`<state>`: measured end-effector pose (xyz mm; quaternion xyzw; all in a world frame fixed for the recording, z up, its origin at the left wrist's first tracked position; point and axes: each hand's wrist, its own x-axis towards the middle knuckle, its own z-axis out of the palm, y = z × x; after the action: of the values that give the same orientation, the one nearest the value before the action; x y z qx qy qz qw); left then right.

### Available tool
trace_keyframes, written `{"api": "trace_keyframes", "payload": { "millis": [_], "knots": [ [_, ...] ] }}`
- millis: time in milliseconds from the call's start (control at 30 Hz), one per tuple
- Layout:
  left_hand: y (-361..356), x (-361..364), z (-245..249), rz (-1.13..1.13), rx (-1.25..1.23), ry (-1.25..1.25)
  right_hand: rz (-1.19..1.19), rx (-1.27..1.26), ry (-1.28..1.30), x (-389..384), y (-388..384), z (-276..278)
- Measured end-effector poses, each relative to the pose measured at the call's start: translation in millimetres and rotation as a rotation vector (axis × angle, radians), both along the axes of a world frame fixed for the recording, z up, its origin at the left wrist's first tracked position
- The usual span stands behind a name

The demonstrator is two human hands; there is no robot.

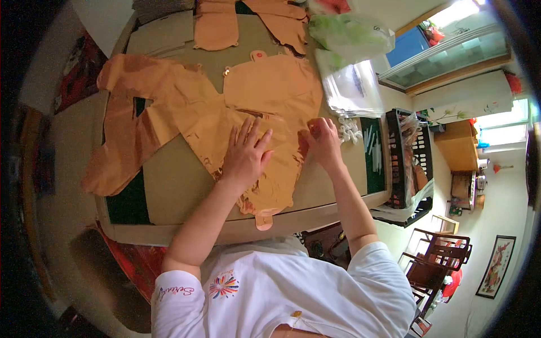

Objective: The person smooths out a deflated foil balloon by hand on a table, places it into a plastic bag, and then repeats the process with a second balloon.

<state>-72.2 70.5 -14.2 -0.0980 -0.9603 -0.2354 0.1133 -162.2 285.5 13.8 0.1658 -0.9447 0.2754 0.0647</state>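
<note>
A large, flat copper-coloured foil balloon (270,90) lies uninflated in front of me, creased and shiny, with a rounded tab over the table's near edge. My left hand (245,153) rests palm down on its middle with the fingers spread. At its right edge, my right hand (322,141) has its fingers curled around the foil, which looks lifted and crumpled there. Another copper foil piece (135,112) with a gap in its shape spreads to the left and meets the first one.
More flat foil balloons (216,28) lie at the far side of the table (169,194). Clear plastic bags (354,90), white coiled pieces (350,130) and white sticks (373,147) lie along the right. A black crate (399,169) holding plastic-wrapped things stands at the right edge.
</note>
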Motion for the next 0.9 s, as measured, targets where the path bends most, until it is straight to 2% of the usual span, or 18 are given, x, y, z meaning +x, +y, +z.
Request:
{"api": "trace_keyframes", "payload": {
  "millis": [167,267,367,567,667,800,900],
  "knots": [
    [0,0,-2,0.017,-0.003,0.042,0.022,-0.09,-0.151,-12,3,-8],
    [0,0,-1,0.016,-0.001,0.05,-0.1,-0.275,-0.323,-11,-8,9],
    [1,0,-2,0.017,0.003,0.054,0.005,-0.695,-0.504,-13,-8,8],
    [1,1,-2,0.011,0.003,0.043,0.137,-0.066,0.22,-4,-7,-22],
    [-1,1,0,-0.005,0.026,-0.014,0.189,0.132,0.191,9,-5,-29],
    [1,1,0,-0.005,0.015,-0.002,0.326,0.198,0.139,19,-11,-37],
    [0,0,-1,-0.003,-0.005,0.001,0.38,0.231,0.139,29,-35,-21]
  ]
}}
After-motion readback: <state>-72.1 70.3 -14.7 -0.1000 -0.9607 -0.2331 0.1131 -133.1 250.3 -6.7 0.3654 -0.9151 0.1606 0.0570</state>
